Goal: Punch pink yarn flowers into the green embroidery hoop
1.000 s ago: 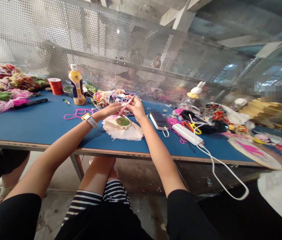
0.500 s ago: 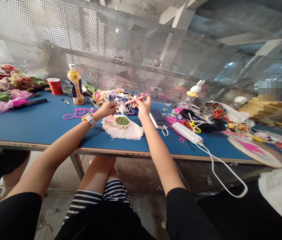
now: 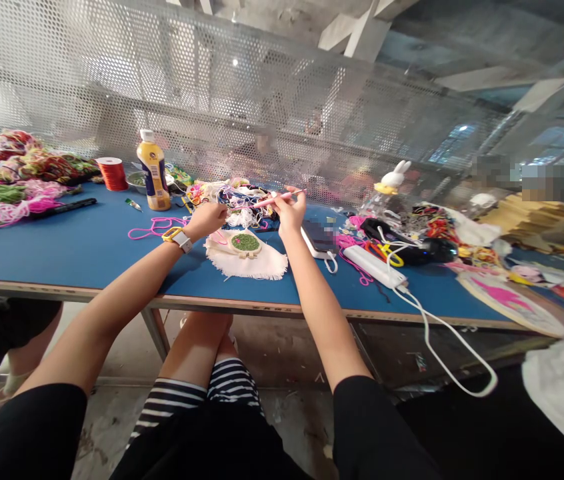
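My right hand is raised over the table with its fingers closed around a slim pink punch needle, which lies almost level and tips to the left. Facing it, my left hand is closed in a pinch. A thin strand of pink yarn runs from those fingers toward the punch needle's tip. Below and between both hands, a small embroidery hoop rests on the table, holding a fringed white cloth. Green stitching with a little pink fills the hoop.
Behind the hands lies a tangled yarn pile. A drink bottle and a red spool stand to the left. Rightward are a phone, a white power strip with a hanging cable, and a perforated metal screen behind.
My left hand has drawn slightly left, away from the punch needle, widening the gap. My right hand has shifted a little to the right. The hoop and cloth stay in place.
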The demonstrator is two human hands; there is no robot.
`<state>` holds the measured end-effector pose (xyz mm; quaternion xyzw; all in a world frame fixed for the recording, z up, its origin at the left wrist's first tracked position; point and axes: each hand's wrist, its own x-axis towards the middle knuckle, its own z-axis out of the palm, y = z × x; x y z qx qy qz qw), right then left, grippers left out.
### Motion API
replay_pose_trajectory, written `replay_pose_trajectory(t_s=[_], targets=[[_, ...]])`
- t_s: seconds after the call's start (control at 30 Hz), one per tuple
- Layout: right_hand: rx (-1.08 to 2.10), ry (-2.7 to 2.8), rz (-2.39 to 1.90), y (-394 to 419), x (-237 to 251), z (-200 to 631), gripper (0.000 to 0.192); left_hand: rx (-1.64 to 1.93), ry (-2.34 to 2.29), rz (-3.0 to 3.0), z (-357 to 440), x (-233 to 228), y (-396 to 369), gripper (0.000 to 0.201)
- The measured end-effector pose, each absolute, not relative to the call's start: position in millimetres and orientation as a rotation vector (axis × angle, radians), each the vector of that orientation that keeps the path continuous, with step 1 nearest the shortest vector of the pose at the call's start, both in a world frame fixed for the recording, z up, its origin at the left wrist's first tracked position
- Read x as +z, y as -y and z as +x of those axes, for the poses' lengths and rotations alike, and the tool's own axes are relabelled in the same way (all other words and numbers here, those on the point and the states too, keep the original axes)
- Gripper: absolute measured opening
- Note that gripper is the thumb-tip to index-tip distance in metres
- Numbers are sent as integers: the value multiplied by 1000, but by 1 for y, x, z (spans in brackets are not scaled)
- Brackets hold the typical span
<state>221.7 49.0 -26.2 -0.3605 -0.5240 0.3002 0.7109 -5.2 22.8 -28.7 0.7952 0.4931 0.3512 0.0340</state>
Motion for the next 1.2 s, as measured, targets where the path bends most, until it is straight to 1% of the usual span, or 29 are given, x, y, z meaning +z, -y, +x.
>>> replay_pose_trajectory(t_s=[0.13,0.3,0.63,0.87,1.2], targets=[[703,1074,-743,-43,-22,218,57,1031,-1615,2491,-6,-28,-21,19],[718,1061,-741,-40,-20,217,64,929,-1744,2536,-6,-25,-19,20],[668,1097,-780,-40,-21,218,70,692,-1919,2589,-5,-21,-14,30],[624,1112,-886,-33,-16,214,71,671,-1967,2594,-5,-22,-14,32],[630,1047,-853,-32,-14,214,69,677,-1958,2612,-6,-23,-15,32]])
